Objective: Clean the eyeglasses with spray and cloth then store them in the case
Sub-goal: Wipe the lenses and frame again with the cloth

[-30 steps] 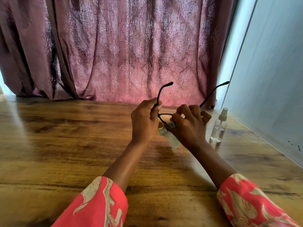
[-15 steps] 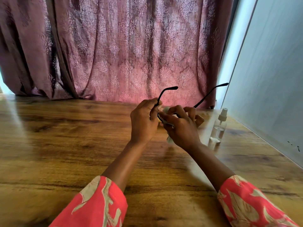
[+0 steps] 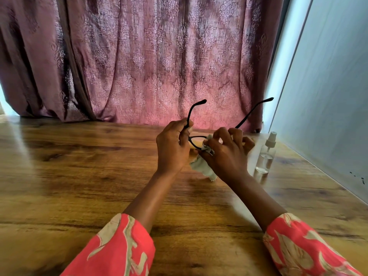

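Black-framed eyeglasses (image 3: pixel 194 110) are held above the wooden table (image 3: pixel 79 176), both temple arms pointing up and away. My left hand (image 3: pixel 172 148) grips the frame at its left hinge. My right hand (image 3: pixel 227 154) pinches a pale grey cloth (image 3: pixel 201 166) against a lens, and the cloth's loose end hangs below my fingers. The right part of the frame is hidden behind my right hand. A small clear spray bottle (image 3: pixel 265 156) with a white nozzle stands upright just right of my right hand. No case is visible.
A patterned maroon curtain (image 3: pixel 149 60) hangs along the table's far edge. A pale wall panel (image 3: pixel 328 96) runs along the right side, close behind the bottle. Bare tabletop stretches to the left and toward me.
The glasses tilted down and back up between frames. My right hand shifted along the lens with the cloth, whose loose end hangs lower again. The bottle has not moved.
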